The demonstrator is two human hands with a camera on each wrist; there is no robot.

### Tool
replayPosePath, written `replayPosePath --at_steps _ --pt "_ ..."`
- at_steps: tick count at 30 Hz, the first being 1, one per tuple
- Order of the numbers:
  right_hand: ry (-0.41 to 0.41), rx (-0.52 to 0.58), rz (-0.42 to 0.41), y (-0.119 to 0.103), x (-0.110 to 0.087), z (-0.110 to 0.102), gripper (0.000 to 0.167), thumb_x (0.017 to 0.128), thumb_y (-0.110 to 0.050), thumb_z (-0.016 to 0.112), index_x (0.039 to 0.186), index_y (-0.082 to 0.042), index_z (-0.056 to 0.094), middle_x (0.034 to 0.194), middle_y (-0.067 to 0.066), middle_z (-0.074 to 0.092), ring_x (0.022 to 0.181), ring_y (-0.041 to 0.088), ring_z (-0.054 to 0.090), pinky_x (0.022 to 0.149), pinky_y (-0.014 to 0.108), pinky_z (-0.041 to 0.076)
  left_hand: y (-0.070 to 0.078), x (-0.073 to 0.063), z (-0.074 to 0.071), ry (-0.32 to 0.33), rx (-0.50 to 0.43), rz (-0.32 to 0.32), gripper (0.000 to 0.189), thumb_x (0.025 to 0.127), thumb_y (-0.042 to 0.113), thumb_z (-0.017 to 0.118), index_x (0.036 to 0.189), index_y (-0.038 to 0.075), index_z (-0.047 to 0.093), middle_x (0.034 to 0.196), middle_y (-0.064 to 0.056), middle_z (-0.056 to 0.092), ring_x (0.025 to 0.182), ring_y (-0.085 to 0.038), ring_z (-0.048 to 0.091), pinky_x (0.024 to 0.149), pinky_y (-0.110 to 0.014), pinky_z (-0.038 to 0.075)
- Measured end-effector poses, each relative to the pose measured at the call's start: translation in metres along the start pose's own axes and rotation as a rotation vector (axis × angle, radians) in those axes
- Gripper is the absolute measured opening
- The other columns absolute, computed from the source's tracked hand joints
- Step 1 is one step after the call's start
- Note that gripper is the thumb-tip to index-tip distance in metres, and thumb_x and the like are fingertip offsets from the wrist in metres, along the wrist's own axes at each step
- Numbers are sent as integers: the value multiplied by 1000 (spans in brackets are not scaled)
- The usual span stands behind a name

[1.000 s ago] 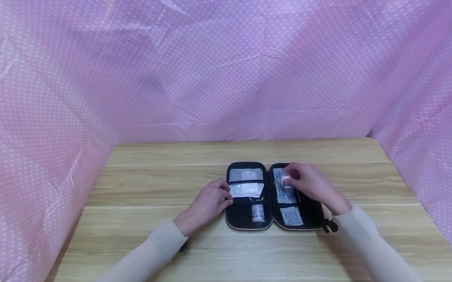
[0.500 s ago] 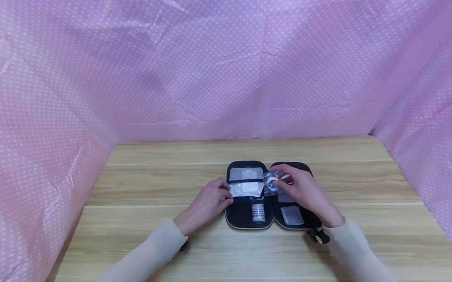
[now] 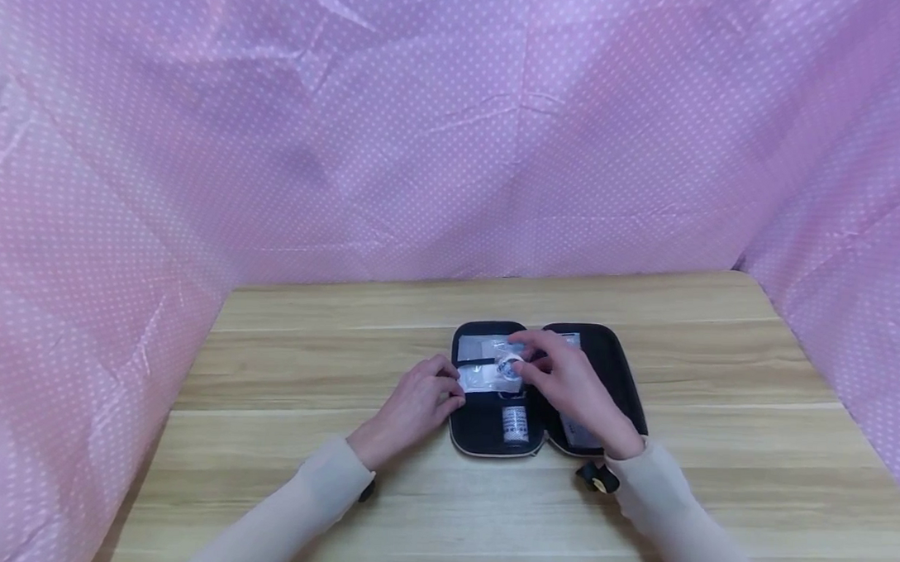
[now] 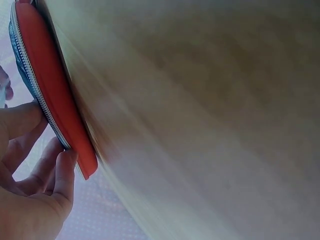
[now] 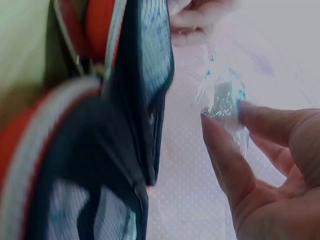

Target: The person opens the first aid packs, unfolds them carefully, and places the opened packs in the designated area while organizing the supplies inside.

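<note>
A zippered case (image 3: 478, 427), black inside and red outside, lies unfolded on the table. My left hand (image 3: 416, 408) holds its left rim, fingertips at the zipper edge (image 4: 37, 82) in the left wrist view. My right hand (image 3: 569, 388) pinches a small white roll in clear plastic wrap (image 3: 508, 367) between thumb and fingers, above the case's left half. In the right wrist view the wrapped roll (image 5: 224, 100) is blurred by its shiny wrap. White packets (image 3: 480, 378) sit under an elastic strap there, and a printed small cylinder (image 3: 515, 424) is below them.
Further flat packets lie in the case's right half, partly hidden by my right hand; one packet (image 3: 580, 434) shows near its bottom. Wood-grain table (image 3: 306, 350) surrounds the case. Pink dotted cloth (image 3: 455, 149) hangs behind and at both sides.
My right hand has carried the wrapped roll leftward from the case's right half to above the packets in the left half. My left hand has stayed at the rim.
</note>
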State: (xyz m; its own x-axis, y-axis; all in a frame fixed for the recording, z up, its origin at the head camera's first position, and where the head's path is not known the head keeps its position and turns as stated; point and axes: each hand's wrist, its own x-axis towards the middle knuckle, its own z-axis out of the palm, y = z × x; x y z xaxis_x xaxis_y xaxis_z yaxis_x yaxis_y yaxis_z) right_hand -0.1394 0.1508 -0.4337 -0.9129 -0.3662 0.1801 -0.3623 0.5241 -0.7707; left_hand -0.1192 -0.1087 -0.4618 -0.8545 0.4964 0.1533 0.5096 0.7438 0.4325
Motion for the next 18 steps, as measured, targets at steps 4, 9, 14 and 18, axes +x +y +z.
replayPosePath --at_steps 4,9,14,18 --pt "16 -1 -21 -1 3 10 38 97 -3 70 134 -10 64 116 10 64 99 23 65 83 42 61 0 1 0 -23 1 -28 6 94 16 78 96 12 82 116 -5 64 103 -21 60 94 -39 52" --pt "0 -5 36 -2 7 20 36 99 -6 69 135 -9 62 115 11 64 97 25 66 84 43 60 0 2 0 -23 -1 -28 6 94 16 78 96 12 82 116 -4 64 103 -21 60 94 -39 52" --pt "12 -14 66 -6 11 27 34 98 -7 71 131 -7 63 105 9 66 91 24 69 81 43 61 -1 2 0 -17 1 -17 6 94 16 78 95 12 82 115 -5 64 103 -22 60 94 -39 52" --pt "11 -42 75 -8 15 33 31 96 -7 73 126 -6 64 99 6 64 87 20 67 79 40 58 -1 2 -1 -11 3 -5 6 94 16 78 94 11 81 114 -6 64 102 -22 60 93 -39 53"
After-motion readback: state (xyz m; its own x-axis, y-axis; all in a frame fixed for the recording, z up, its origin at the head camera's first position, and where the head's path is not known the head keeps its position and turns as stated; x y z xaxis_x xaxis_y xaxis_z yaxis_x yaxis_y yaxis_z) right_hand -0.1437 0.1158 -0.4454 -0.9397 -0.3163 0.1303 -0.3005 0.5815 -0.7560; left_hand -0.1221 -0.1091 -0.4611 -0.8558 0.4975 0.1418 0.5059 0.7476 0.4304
